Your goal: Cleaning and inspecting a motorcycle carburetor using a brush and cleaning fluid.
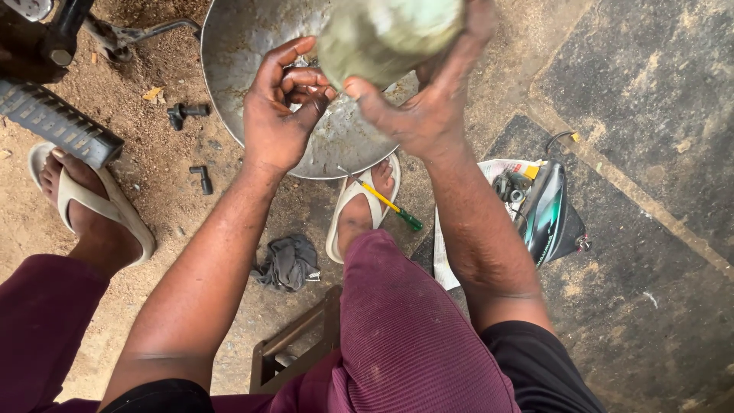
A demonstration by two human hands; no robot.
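Right hand grips a rounded greenish-grey object from below, fingers wrapped round its far side, thumb across the near lower edge; the object is close to the camera, blurred, held above a large dented metal bowl sitting on the dirt ground. Left hand is just beside it over the bowl, fingers curled in toward the palm, fingertips bunched against the thumb, pinching something too small to tell; it almost touches the right thumb. Below the bowl's rim a screwdriver with yellow shaft and green handle lies across the right foot in a white sandal. Left foot in a matching sandal sits well apart at left, next to a ribbed black footrest. Two small black bolts lie in the dirt left of the bowl. A grey rag lies between the feet. A dark green motorcycle part rests on paper at right on the concrete
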